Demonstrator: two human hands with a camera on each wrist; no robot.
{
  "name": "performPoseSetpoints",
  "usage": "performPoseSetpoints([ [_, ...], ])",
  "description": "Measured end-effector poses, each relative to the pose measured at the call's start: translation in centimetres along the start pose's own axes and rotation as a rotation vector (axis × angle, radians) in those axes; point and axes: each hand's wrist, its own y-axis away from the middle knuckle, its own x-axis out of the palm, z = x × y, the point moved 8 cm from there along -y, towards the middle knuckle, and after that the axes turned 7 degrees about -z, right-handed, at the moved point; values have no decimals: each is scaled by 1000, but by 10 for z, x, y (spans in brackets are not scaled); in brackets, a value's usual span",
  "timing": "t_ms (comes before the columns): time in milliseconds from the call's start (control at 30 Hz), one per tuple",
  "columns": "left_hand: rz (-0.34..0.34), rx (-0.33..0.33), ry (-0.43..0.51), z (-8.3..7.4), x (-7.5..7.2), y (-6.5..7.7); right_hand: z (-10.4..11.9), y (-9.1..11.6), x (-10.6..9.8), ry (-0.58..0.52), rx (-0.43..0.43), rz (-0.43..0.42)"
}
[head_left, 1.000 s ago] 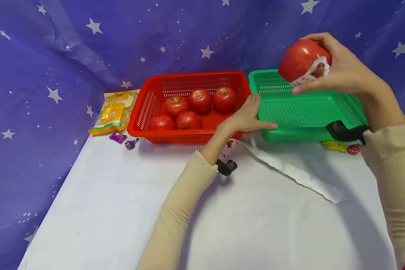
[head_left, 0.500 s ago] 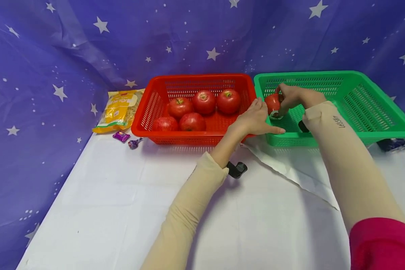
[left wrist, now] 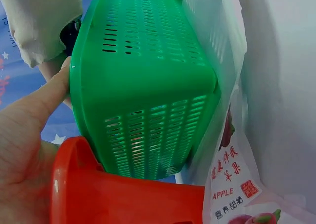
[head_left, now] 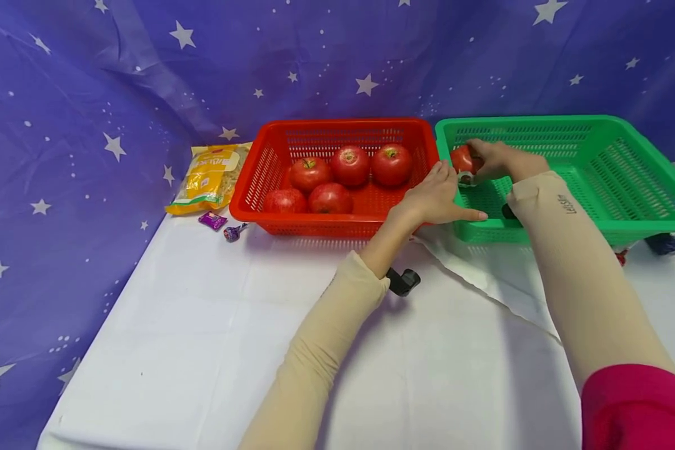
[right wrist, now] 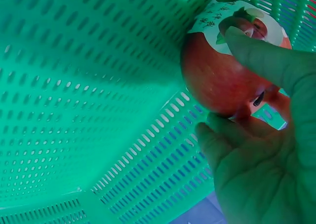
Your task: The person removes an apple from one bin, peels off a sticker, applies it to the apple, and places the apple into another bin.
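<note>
My right hand (head_left: 497, 161) reaches into the left end of the green basket (head_left: 540, 120) and holds a red apple (head_left: 460, 157). In the right wrist view, thumb and fingers curl about the apple (right wrist: 212, 80), which has a printed white label round part of it. Spread across the adjoining rims, my left hand (head_left: 430, 199) rests where the red basket (head_left: 326, 223) meets the green one. Its thumb (left wrist: 58, 83) lies straight on the green rim in the left wrist view. Several more apples (head_left: 350, 165) sit in the red basket.
A white paper strip (head_left: 484, 278) printed with apples lies in front of the baskets. At the left are a yellow food bag (head_left: 208, 178), a purple-wrapped candy (head_left: 212, 220) and a lollipop (head_left: 233, 233). A dark packet (head_left: 670, 243) pokes out under the green basket's right side.
My right hand has brought the apple from above the green basket down into its left end, moving little in the last half second. The left hand has stayed on the rims.
</note>
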Motion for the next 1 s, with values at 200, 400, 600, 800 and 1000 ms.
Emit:
performPoseSetpoints([
  [200,13,100,80,21,-5,2,-2,6,-8,-30,51,-4],
  [400,-183,91,195,85,-42,47,23,14,-26,-79,-12,-68],
  [600,-448,-130,363,185,-82,128,89,7,-35,-136,-170,-155],
  [800,-468,-271,441,255,-82,181,170,-5,-16,-122,-345,-125],
  [1000,-372,-317,427,266,-76,187,234,-10,9,-29,-445,-9],
])
